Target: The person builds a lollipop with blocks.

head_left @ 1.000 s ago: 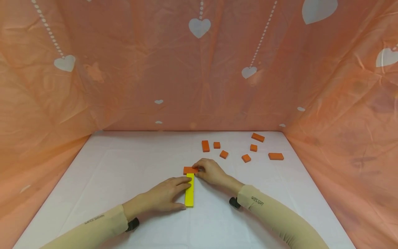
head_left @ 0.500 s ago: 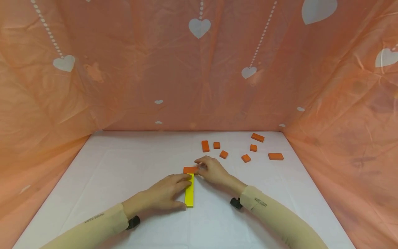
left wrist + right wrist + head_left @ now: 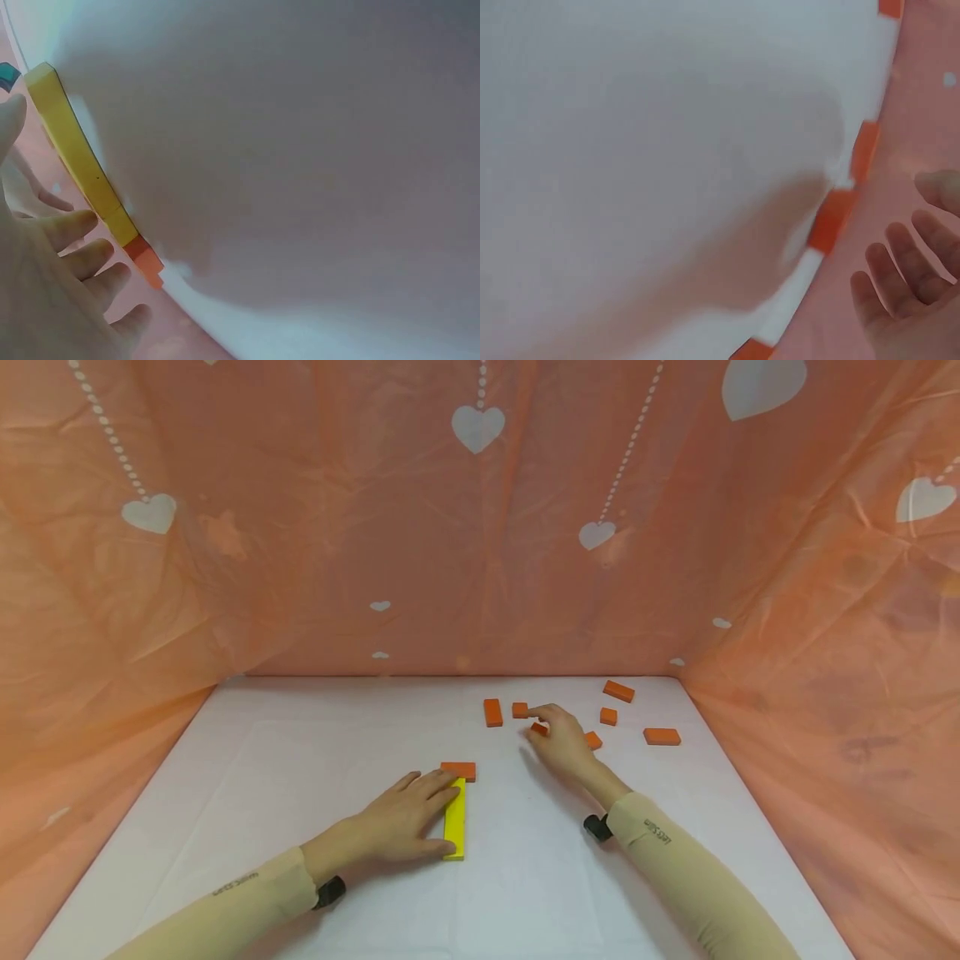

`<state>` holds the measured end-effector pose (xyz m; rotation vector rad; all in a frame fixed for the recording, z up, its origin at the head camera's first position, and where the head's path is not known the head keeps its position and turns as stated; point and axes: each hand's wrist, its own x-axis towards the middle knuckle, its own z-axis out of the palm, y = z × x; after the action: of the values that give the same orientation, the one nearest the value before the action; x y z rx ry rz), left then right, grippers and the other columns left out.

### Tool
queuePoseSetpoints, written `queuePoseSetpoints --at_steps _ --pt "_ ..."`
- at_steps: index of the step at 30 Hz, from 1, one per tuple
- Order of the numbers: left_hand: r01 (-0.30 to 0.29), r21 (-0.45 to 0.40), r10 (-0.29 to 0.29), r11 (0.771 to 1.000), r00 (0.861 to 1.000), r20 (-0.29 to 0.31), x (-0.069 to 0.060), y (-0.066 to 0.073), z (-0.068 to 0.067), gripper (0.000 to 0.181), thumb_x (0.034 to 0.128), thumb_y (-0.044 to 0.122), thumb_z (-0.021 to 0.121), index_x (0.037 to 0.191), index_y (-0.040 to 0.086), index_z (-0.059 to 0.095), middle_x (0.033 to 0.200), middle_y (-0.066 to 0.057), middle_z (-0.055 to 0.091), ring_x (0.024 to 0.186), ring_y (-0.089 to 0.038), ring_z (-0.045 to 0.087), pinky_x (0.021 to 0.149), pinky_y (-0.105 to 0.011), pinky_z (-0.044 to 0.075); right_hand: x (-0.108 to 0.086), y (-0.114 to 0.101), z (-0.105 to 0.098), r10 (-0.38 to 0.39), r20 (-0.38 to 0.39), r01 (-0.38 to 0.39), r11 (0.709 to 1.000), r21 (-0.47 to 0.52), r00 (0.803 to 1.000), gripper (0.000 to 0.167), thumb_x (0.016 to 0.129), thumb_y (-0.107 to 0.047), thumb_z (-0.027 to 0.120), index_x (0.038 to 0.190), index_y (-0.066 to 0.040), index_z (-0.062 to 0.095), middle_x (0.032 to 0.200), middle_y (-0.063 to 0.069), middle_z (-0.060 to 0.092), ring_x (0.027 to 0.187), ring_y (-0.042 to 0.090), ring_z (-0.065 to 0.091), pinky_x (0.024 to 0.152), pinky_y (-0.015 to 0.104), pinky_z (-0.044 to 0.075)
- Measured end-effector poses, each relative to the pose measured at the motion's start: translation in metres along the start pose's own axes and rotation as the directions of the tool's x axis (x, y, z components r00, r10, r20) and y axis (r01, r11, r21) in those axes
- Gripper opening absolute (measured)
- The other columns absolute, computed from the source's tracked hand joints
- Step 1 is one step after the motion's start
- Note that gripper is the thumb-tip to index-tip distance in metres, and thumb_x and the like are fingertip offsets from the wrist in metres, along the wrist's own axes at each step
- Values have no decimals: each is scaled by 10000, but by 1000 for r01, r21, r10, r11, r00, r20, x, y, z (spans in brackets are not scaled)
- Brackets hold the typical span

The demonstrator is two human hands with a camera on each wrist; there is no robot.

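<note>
My left hand [image 3: 402, 817] lies along the left side of a long yellow block [image 3: 455, 823], its fingertips and thumb touching the top. A seam crosses the yellow strip near its far end in the left wrist view. Crosswise against that end is an orange rectangular block [image 3: 460, 770], partly covered by fingertips in the head view. Farther right, my right hand [image 3: 564, 743] hovers over a small orange square block [image 3: 539, 727], thumb and index finger apart on either side of it. In the right wrist view, the fingers [image 3: 889, 281] are loosely extended and grip nothing.
Loose orange blocks lie at the back right: a rectangle [image 3: 492, 712] and a square [image 3: 520, 710] left of my right hand, and squares [image 3: 608, 717] and rectangles [image 3: 662, 737] beyond it. An orange curtain [image 3: 465, 610] surrounds the white tabletop [image 3: 322, 735].
My right hand has left the crosswise orange block and moved back and right to the small square one. The left hand stays at the yellow block, its thumb now on top.
</note>
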<state>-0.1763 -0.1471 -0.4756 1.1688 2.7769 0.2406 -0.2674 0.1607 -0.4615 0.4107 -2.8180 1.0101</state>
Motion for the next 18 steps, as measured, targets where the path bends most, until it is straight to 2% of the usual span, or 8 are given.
queuePoseSetpoints --at_steps 5,9,18 --pt "19 -10 -19 1000 1000 19 0 0 1 854 944 647 632 1572 97 453 1699 -88 294 1553 -294 294 1251 -557 247 3 13 -7 28 4 -28 1000 -9 1000 385 951 -166 753 1293 5 702 1312 204 660 1234 408 618 1068 548 481" --pt "21 -5 -21 1000 1000 22 0 1 1 859 943 649 631 1573 95 448 1694 -94 303 1547 -294 308 1248 -553 256 3 20 -7 7 21 -6 999 -53 1000 365 942 -146 746 1259 33 711 1266 229 680 1205 422 632 1048 545 497" --pt "16 -13 -16 1000 999 28 0 2 0 856 939 636 651 1565 86 456 1690 -91 308 1543 -275 311 1238 -552 279 2 26 -5 34 74 -26 995 -98 997 304 932 -95 727 1217 10 736 1225 210 690 1149 380 640 1023 535 511"
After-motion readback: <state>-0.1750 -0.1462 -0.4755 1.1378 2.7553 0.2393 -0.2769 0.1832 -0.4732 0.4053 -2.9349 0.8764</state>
